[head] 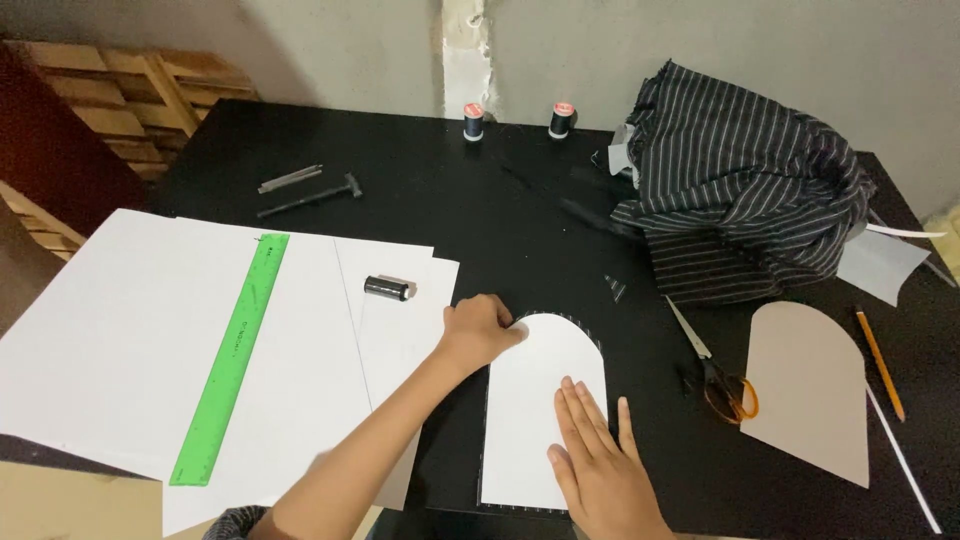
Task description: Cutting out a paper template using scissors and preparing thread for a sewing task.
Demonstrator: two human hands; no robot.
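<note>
A white arch-shaped paper piece (535, 390) lies on dark fabric on the black table (450, 200). My right hand (600, 465) lies flat on its lower right part, fingers spread, pressing it down. My left hand (478, 330) is curled at the piece's upper left edge, fingertips pinched at the rim; what it pinches is too small to see. A thin striped edge of fabric shows around the white piece.
Large white sheets (130, 340) with a green ruler (232, 355) lie left. A dark spool (386, 288) sits on them. Scissors (715, 370), a tan arch template (815, 385), a pencil (880, 362), striped fabric heap (740, 190), two thread spools (473, 120) are around.
</note>
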